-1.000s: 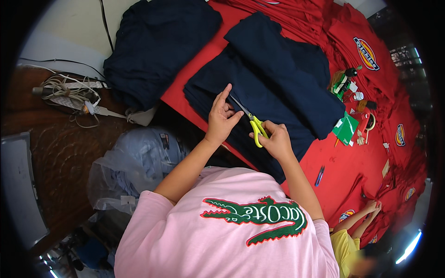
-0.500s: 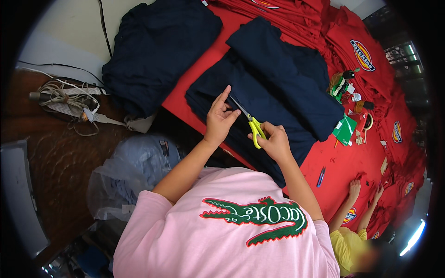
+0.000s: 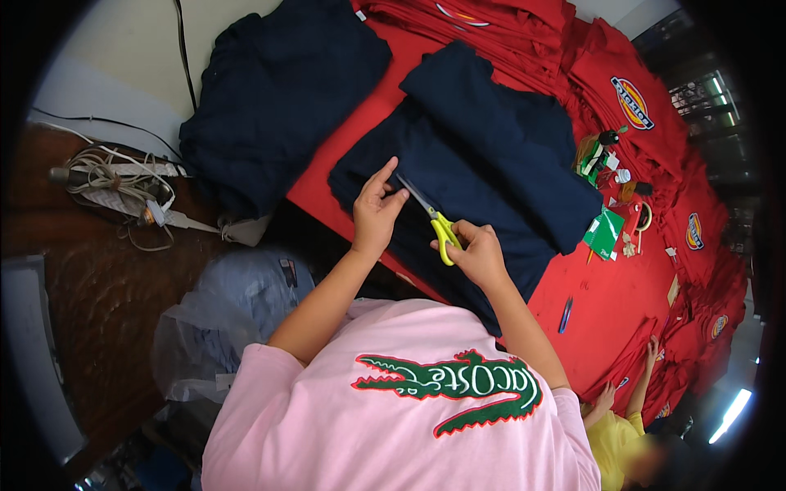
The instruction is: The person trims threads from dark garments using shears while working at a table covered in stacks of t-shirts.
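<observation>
A pair of scissors (image 3: 442,235) with yellow-green handles is gripped by my right hand (image 3: 477,258). Its blades point up and left over a dark navy garment (image 3: 483,147), spread partly folded on the red-covered table. Close to the blade tips is my left hand (image 3: 376,217), index finger stretched out and thumb apart from it. I see nothing between those fingers, though a fine thread would be too small to make out.
Another navy garment pile (image 3: 282,86) lies at the far left. Red garments (image 3: 630,90) are stacked along the far and right edges. A green packet (image 3: 604,232) and a blue pen (image 3: 566,314) rest to the right. Cables (image 3: 123,184) coil at left. A co-worker's hand (image 3: 604,401) handles red cloth.
Both my hands and the scissors have shifted slightly left. The co-worker's hands have moved, one nearer to the co-worker's body. The navy garment stays in place.
</observation>
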`<state>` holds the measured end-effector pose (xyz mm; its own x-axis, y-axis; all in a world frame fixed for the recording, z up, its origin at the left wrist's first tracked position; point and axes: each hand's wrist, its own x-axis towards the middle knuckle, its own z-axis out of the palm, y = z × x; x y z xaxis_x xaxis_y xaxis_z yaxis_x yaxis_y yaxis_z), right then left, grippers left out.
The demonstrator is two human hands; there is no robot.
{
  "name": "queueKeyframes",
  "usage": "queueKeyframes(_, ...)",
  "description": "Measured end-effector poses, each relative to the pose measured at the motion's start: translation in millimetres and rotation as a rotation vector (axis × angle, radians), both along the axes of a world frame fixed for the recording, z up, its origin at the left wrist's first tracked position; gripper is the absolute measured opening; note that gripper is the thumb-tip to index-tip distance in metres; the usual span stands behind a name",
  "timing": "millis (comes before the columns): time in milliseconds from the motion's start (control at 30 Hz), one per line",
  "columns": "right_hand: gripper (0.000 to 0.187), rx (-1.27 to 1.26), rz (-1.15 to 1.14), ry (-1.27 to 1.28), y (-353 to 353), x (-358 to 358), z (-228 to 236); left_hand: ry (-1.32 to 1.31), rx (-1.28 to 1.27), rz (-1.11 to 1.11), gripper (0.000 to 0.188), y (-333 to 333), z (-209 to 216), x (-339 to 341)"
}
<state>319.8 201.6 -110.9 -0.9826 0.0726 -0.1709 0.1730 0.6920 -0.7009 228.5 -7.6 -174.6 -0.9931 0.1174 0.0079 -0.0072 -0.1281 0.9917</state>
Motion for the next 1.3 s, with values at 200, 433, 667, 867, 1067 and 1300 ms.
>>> queueKeyframes(200, 0.035, 0.029, 0.042, 0.04, -6, -19, 12, 0.002, 0.199, -0.068, 0.086, -2, 14, -4)
queueKeyframes(433, 0.026, -0.018, 0.039, 0.001, 5, -15, -18, 0.008, 0.14, -0.037, 0.078, -2, 16, -5)
queueKeyframes(667, 0.034, 0.008, 0.029, 0.077, -10, -18, 5, -0.006, 0.206, -0.039, 0.077, -5, 11, -17)
queueKeyframes(867, 0.035, 0.001, 0.03, 0.053, -13, -31, 4, 0.001, 0.213, -0.092, 0.085, -5, 19, -14)
queueKeyframes(1067, 0.031, -0.018, 0.033, 0.066, -9, -25, -17, 0.052, 0.113, -0.018, 0.079, -10, 9, -16)
queueKeyframes(1300, 0.035, 0.004, 0.062, 0.105, -24, -33, 7, 0.063, 0.116, -0.012, 0.083, -16, 13, -20)
